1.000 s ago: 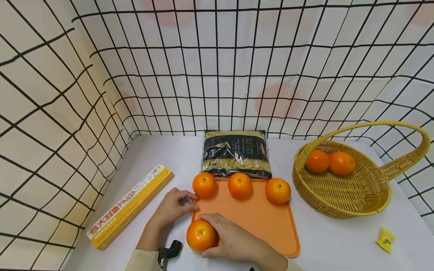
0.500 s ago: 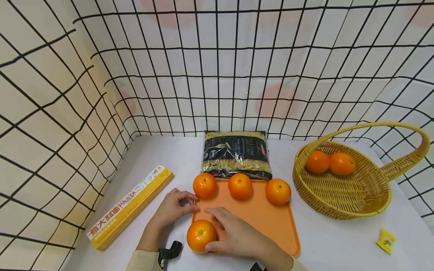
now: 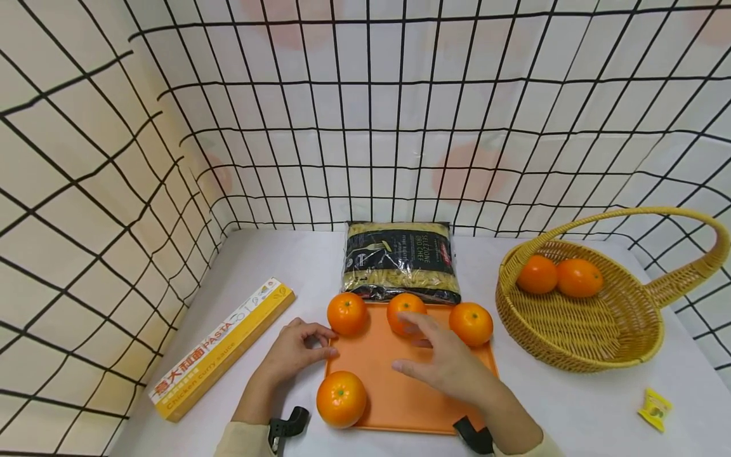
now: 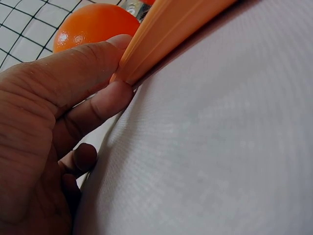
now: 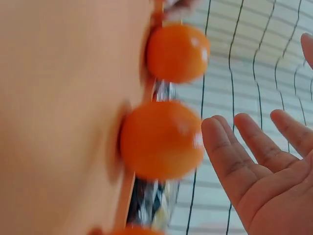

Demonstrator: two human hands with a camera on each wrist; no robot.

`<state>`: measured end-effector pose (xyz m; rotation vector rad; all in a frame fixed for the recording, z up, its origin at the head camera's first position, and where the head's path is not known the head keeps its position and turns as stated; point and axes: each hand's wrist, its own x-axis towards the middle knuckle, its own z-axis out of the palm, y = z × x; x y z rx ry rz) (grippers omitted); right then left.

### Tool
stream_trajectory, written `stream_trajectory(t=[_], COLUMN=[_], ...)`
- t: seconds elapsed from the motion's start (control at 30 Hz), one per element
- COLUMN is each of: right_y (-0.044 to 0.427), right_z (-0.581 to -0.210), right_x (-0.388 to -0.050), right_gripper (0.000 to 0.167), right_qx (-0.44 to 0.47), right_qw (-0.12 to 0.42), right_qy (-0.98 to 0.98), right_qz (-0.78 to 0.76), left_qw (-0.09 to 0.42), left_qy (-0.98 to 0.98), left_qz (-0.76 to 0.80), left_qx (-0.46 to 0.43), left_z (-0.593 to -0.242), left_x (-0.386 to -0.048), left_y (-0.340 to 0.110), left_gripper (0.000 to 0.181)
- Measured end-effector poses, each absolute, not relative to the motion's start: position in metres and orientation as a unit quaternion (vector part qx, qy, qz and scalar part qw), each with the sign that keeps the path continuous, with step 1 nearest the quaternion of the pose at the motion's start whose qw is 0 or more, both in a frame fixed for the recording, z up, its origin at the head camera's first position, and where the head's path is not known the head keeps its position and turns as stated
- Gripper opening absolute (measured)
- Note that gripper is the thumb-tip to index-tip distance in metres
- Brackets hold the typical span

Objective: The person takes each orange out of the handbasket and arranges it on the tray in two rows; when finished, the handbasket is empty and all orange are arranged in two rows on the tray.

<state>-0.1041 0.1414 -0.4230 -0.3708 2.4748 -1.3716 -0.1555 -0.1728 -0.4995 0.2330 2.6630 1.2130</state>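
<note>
An orange tray (image 3: 394,397) lies on the table, carrying oranges at its far edge: a left one (image 3: 347,313), a middle one (image 3: 400,307) and a right one (image 3: 471,324). Another orange (image 3: 341,399) sits at the near left corner. My left hand (image 3: 297,352) pinches the tray's left rim between thumb and fingertips, as the left wrist view shows at the tray edge (image 4: 161,41). Above the tray, my right hand (image 3: 451,368) hovers with fingers spread, holding nothing. In the head view its fingers partly cover the middle orange.
At right stands a wicker basket (image 3: 577,330) with two oranges (image 3: 579,278) inside and a tall handle. A pasta bag (image 3: 400,261) lies behind the tray, a long yellow box (image 3: 223,349) at left. A small yellow packet (image 3: 655,409) lies front right. Black grid surrounds the table.
My right hand has let go of the near left orange and moved right and away over the tray. The orange stays at the corner. My left hand keeps its place.
</note>
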Motion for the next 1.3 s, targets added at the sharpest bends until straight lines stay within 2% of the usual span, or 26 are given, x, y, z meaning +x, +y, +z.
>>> stream_trajectory(t=[0.17,0.7,0.77,1.0,1.3], right_y=[0.169,0.273,0.285,0.331,0.392], right_z=[-0.416,-0.41,-0.41,-0.406,-0.415], right_x=[-0.109,-0.114,-0.114,-0.12,-0.137], right_gripper=[0.075,0.067,0.068,0.083,0.091], right_qx=[-0.119,-0.076,-0.061,0.001,0.005], right_qw=[0.079,-0.077,-0.078,-0.03,-0.033], right_qy=[0.876,0.933,0.941,0.968,0.976], right_qz=[-0.461,-0.344,-0.323,-0.249,-0.217], left_qw=[0.103,0.097,0.097,0.097,0.097], left_qy=[0.904,0.903,0.903,0.902,0.903], left_qz=[0.409,0.41,0.41,0.412,0.411], left_qx=[0.075,0.088,0.088,0.08,0.08], left_z=[-0.499,-0.501,-0.501,-0.501,-0.501], left_x=[-0.156,-0.156,-0.156,-0.156,-0.156], left_y=[-0.172,-0.173,-0.173,-0.173,-0.173], left_gripper=[0.021,0.02,0.02,0.019,0.019])
